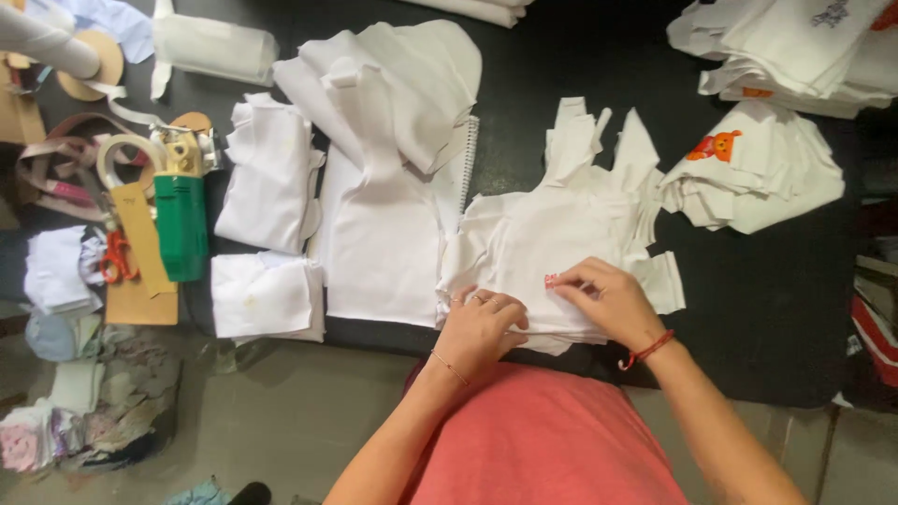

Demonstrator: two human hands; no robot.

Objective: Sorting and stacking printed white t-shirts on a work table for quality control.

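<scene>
A stack of cut white fabric pieces (552, 234) lies on the black table (748, 281) right in front of me. My left hand (479, 327) rests on the stack's near left corner, fingers curled and pinching the edges of the layers. My right hand (603, 299) presses on the near right part of the stack, fingertips gripping the top layer's edge. Each wrist wears a thin bracelet; the right one is red.
More white fabric stacks lie at left (271, 178), lower left (267, 297), centre (383, 168) and upper right (758, 168), some with an orange print. A green electric cutting machine (180, 210), red scissors (114, 257) and cardboard patterns sit far left. Scraps litter the floor (94, 411).
</scene>
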